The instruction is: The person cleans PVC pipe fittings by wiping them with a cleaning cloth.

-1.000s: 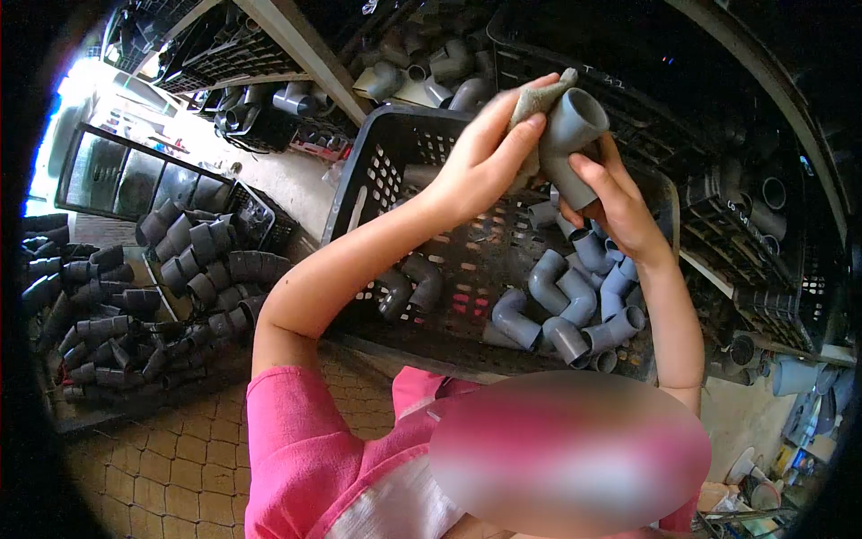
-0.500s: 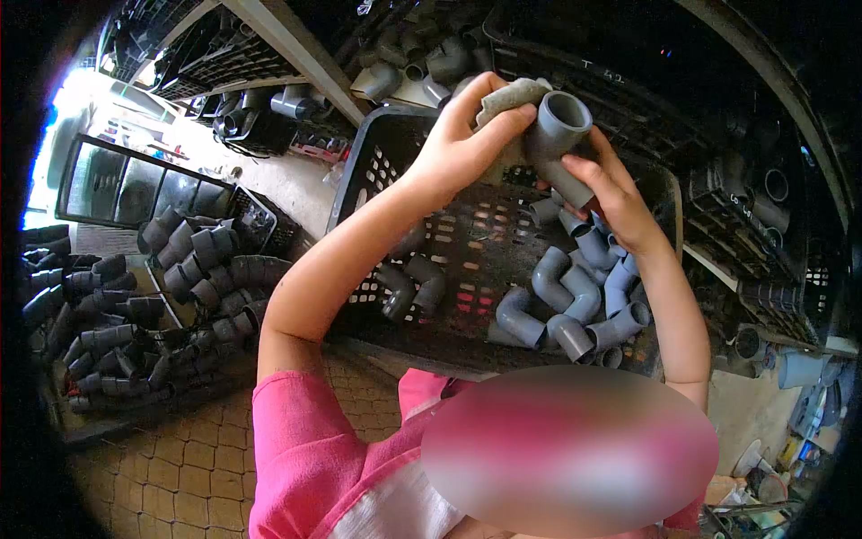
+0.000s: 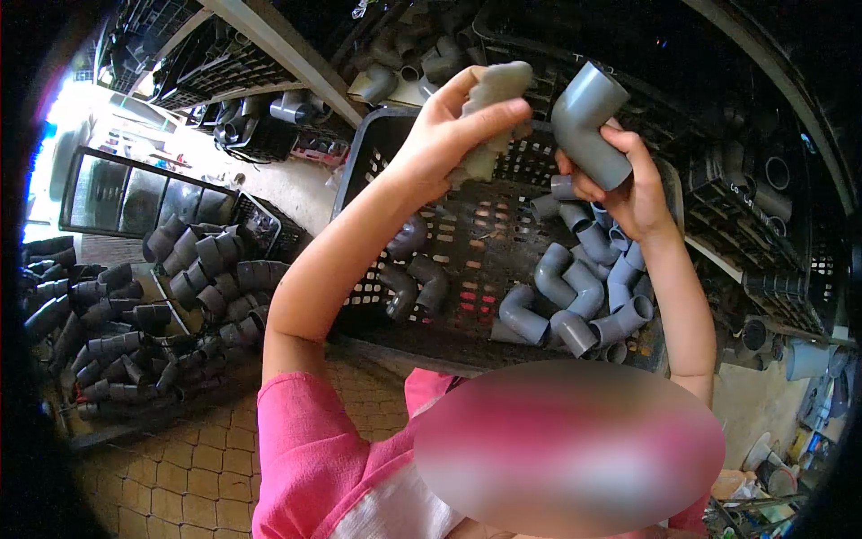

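Note:
My right hand (image 3: 633, 180) grips a grey plastic pipe elbow (image 3: 585, 126) by its lower end, its other opening pointing up. To the left, my left hand (image 3: 453, 126) is closed on a greyish cloth (image 3: 496, 90), which hangs down below the fingers and is apart from the elbow. Both hands are above a black plastic crate (image 3: 359, 171) with perforated walls. Inside it, several grey pipe elbows (image 3: 561, 274) are heaped on the right, and a few darker ones (image 3: 429, 286) lie at the left.
Many dark pipe fittings (image 3: 193, 269) are piled at the left. Black crates with fittings (image 3: 247, 117) stand at the back left, and another stacked crate (image 3: 759, 234) is at the right. A slanting beam (image 3: 278, 54) crosses the upper left. Patterned floor tiles (image 3: 197, 467) show below.
The cloth has come away from the elbow, and my left hand has shifted slightly left. My right hand has turned the elbow and moved it a little right.

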A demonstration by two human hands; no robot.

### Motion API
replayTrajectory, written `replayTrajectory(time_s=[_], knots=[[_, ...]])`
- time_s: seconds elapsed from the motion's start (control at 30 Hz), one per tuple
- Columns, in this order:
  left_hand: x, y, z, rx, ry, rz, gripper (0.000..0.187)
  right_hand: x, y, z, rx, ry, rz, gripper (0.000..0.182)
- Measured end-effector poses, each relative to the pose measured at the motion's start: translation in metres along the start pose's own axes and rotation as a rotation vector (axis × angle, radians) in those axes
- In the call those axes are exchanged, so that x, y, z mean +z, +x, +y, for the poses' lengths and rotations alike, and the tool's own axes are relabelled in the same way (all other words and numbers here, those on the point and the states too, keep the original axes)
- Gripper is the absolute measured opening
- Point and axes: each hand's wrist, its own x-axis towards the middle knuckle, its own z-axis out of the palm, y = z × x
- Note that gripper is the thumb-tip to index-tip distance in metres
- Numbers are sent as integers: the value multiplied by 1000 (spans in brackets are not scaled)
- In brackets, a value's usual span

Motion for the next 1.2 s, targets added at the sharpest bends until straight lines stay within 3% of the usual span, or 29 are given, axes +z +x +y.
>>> replayTrajectory(time_s=[0.03, 0.13, 0.17, 0.3, 0.4, 0.43, 0.53, 0.63, 0.73, 0.77, 0.87, 0.9, 1.0, 1.13, 1.2], knots=[[0, 0, 3, -15, 42, -14, 36, -1, 1, 1, 8, 19, -14, 45], [-2, 3, -4, 413, 510, -62, 33, -2, 1, 6, 43, 75, -49, 45], [-2, 8, -6, 705, 658, -67, 31, -1, 1, 8, 62, 95, -58, 45], [6, 3, -8, 767, 750, 10, 32, 1, 1, 9, 68, 106, -79, 46], [15, -9, -7, 436, 670, 98, 31, 5, -1, 5, 60, 123, -87, 40], [14, -10, -7, 421, 745, 88, 34, 6, -2, 3, 56, 123, -82, 40], [9, -7, -16, 555, 732, 84, 30, 6, -3, 2, 55, 122, -75, 38], [10, -7, -7, 901, 859, -6, 28, 1, -1, 6, 70, 103, -94, 37], [17, -6, 1, 927, 900, 60, 34, 5, -2, 6, 76, 71, -77, 36], [9, -1, -1, 1005, 956, 51, 43, 9, -4, 2, 79, 70, -54, 36], [-1, 1, -4, 1166, 1118, -34, 47, -1, -2, 5, 85, 46, 11, 37], [5, -6, -1, 1124, 1147, -82, 38, -3, -2, 4, 86, 34, 34, 37], [12, -11, -2, 1126, 1163, -131, 39, 10, -2, 2, 79, -53, 171, 35], [1, 3, 0, 1130, 1149, 55, 39, 8, -4, 3, 58, -37, 25, 34], [-4, 3, -2, 1124, 1196, 54, 42, 6, -6, -1, 95, -8, 10, 32]])
